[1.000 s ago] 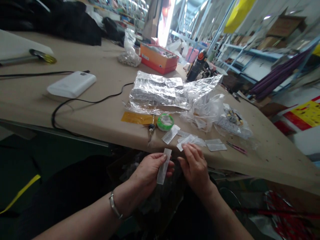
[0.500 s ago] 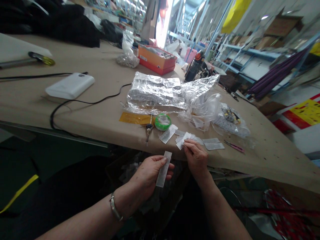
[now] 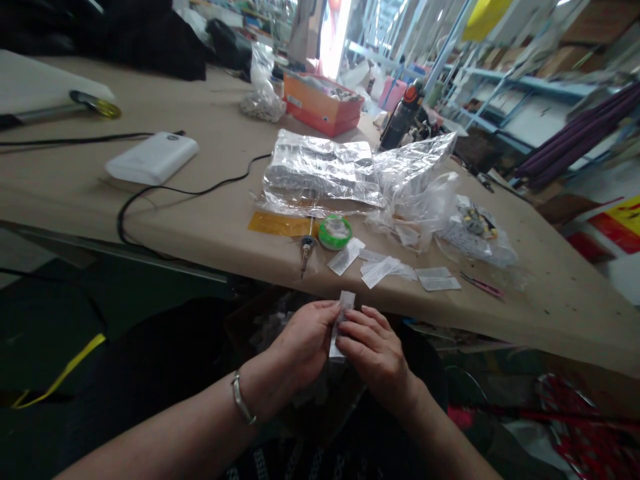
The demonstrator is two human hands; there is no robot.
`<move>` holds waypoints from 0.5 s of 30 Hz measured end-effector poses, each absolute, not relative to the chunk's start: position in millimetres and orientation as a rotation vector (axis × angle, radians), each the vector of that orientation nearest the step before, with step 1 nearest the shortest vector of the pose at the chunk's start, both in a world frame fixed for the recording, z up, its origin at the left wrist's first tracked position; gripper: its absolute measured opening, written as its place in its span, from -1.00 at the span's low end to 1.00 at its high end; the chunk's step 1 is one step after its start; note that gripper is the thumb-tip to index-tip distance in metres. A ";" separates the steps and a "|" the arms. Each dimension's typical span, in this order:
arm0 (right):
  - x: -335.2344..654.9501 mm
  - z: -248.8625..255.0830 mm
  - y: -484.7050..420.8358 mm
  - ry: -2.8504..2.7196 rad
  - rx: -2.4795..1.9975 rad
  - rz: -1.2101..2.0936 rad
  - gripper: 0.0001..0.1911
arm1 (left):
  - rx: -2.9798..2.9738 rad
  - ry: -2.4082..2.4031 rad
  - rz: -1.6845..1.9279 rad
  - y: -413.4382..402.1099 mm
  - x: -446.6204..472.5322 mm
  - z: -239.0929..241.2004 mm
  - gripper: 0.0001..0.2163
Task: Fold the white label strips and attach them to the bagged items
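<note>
My left hand (image 3: 305, 343) and my right hand (image 3: 373, 350) meet just below the table's front edge, both pinching a small white label strip (image 3: 344, 303) held upright between them. On the brown table (image 3: 200, 227) right above lie several more white label strips (image 3: 383, 270), a green tape roll (image 3: 334, 232) and a small tool with a dark handle (image 3: 305, 250). A metal bracelet is on my left wrist.
Crinkled foil and clear plastic bags (image 3: 350, 177) lie mid-table. A white power bank (image 3: 153, 158) with a black cable sits at left, an orange box (image 3: 320, 103) and a dark bottle (image 3: 403, 120) farther back. Pink tweezers (image 3: 483, 285) lie at right. Shelving fills the background.
My right hand came back from the strips on the table edge to join my left hand on the held strip. The camera view shifted slightly.
</note>
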State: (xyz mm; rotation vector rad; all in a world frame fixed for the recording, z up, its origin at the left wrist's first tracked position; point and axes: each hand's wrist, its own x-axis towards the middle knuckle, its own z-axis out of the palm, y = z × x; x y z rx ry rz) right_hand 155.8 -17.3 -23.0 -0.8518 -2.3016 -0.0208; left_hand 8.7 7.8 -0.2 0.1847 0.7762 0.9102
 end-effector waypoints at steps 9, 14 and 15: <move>152.5 -10.7 -24.5 -2.323 -0.892 -0.032 -0.81 | 0.309 0.822 0.883 5.5 10.5 -1.0 -0.95; 215.2 -11.4 -5.5 -2.089 -1.319 -0.255 -0.55 | 0.326 1.003 0.755 8.3 10.4 2.8 -0.93; 232.7 -13.7 -0.4 -2.021 -1.476 -0.356 -0.49 | 0.336 1.032 0.729 8.6 10.8 3.0 -0.92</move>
